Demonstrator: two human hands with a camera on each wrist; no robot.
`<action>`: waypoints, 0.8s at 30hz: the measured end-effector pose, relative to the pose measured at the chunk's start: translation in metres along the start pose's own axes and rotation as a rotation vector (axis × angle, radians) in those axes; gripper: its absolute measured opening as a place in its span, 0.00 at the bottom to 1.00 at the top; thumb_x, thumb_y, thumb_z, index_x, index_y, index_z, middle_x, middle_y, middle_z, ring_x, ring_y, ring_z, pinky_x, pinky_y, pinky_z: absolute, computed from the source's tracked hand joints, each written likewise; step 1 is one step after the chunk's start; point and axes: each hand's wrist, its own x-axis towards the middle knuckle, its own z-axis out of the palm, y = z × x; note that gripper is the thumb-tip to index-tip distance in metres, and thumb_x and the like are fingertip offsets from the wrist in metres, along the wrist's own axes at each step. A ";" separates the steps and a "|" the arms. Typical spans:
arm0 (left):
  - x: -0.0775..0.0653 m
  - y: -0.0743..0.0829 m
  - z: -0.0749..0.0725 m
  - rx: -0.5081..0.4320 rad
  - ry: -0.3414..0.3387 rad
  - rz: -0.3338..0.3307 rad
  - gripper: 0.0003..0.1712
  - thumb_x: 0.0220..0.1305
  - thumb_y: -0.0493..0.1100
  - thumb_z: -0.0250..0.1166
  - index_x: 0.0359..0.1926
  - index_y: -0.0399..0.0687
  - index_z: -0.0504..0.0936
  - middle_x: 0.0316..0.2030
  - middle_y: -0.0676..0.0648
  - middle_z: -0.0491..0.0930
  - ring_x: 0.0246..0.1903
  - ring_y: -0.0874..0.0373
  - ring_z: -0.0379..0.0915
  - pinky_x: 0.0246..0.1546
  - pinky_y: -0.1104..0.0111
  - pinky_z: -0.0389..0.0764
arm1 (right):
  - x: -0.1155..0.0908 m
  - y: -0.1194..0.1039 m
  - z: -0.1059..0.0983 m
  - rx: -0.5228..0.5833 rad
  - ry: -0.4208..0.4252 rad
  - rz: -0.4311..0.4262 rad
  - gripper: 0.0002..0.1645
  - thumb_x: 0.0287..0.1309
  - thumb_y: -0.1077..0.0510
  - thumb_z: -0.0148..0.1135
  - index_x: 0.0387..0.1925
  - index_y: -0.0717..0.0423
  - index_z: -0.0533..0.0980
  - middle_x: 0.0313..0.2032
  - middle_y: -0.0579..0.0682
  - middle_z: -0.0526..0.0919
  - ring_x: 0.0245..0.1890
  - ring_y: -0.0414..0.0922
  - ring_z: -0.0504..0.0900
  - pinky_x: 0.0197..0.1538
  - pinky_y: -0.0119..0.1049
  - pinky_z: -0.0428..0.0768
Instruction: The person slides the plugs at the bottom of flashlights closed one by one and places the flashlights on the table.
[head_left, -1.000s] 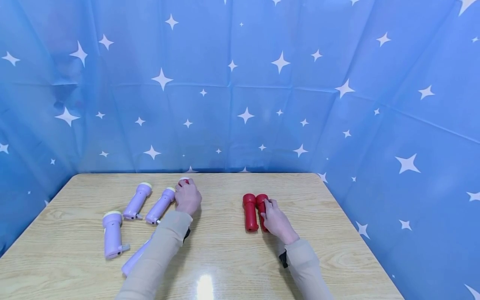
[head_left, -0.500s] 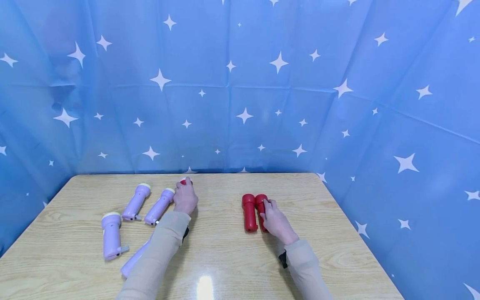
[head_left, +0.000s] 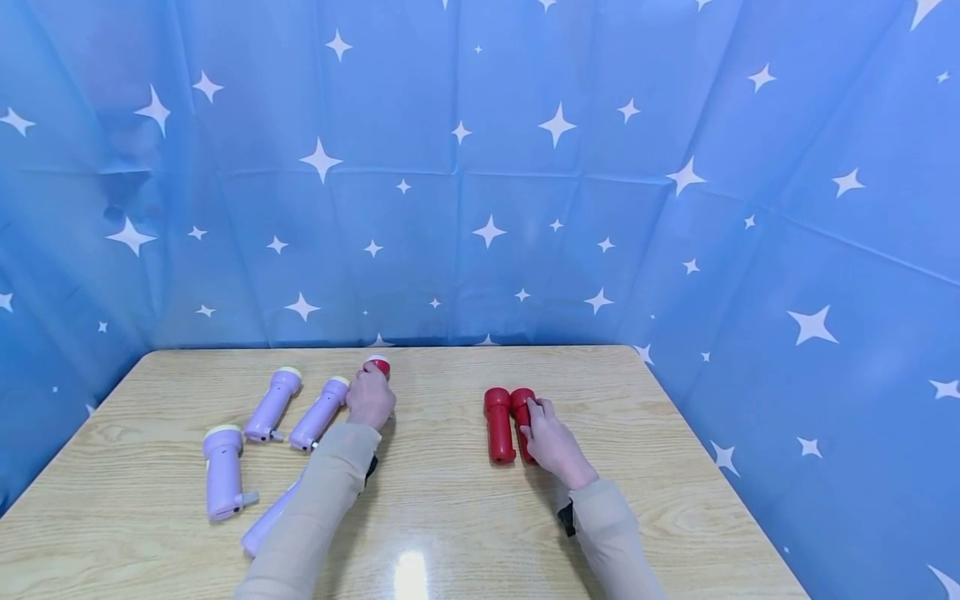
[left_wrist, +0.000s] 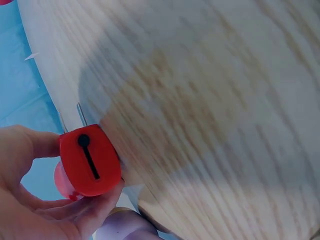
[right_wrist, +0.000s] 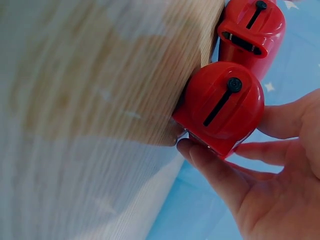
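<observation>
My left hand (head_left: 371,398) grips a red flashlight (left_wrist: 92,162) near the far edge of the table, its white-rimmed head pointing away. In the left wrist view, thumb and fingers close around its body, and the red end with a black slot faces the camera. Over on the right, my right hand (head_left: 553,442) holds a second red flashlight (right_wrist: 225,107), thumb on one side and fingers on the other. Directly left of that one lies a third red flashlight (head_left: 499,427), close alongside and nearly parallel. A purple flashlight (head_left: 320,413) lies just left of my left hand.
More purple flashlights lie on the left of the wooden table (head_left: 450,517): one upper left (head_left: 273,405), a purple flashlight (head_left: 223,473) with a side tab out, and a purple flashlight (head_left: 268,525) partly under my left sleeve. A blue starry curtain (head_left: 420,208) hangs behind.
My left hand has shifted slightly left and its fingers have slid off the red flashlight's head, so more of the head shows. The right hand stays in place.
</observation>
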 end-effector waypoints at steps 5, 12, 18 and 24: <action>0.001 -0.001 -0.001 0.019 -0.021 -0.016 0.22 0.60 0.37 0.55 0.51 0.23 0.67 0.42 0.27 0.78 0.41 0.35 0.78 0.40 0.47 0.80 | 0.000 -0.001 -0.001 0.003 0.002 -0.005 0.31 0.62 0.62 0.58 0.62 0.74 0.63 0.57 0.69 0.68 0.40 0.55 0.81 0.45 0.46 0.82; 0.001 -0.001 -0.005 0.030 -0.041 -0.020 0.19 0.58 0.39 0.56 0.45 0.27 0.71 0.41 0.31 0.80 0.42 0.38 0.78 0.41 0.47 0.79 | 0.000 -0.001 -0.003 0.002 -0.018 0.015 0.32 0.61 0.61 0.58 0.62 0.74 0.63 0.58 0.68 0.67 0.42 0.56 0.81 0.47 0.47 0.82; 0.001 -0.003 -0.007 0.029 -0.050 -0.014 0.19 0.57 0.42 0.58 0.43 0.29 0.71 0.41 0.33 0.80 0.39 0.40 0.78 0.39 0.49 0.79 | -0.001 -0.001 -0.003 0.004 -0.018 0.013 0.31 0.62 0.62 0.57 0.62 0.74 0.63 0.58 0.68 0.67 0.43 0.56 0.80 0.49 0.48 0.81; -0.001 -0.003 -0.011 0.020 -0.076 -0.017 0.19 0.56 0.43 0.60 0.42 0.30 0.70 0.40 0.34 0.78 0.36 0.43 0.76 0.38 0.52 0.79 | 0.000 -0.002 -0.004 0.016 -0.026 0.017 0.31 0.63 0.61 0.56 0.63 0.73 0.62 0.59 0.68 0.66 0.44 0.56 0.80 0.49 0.48 0.81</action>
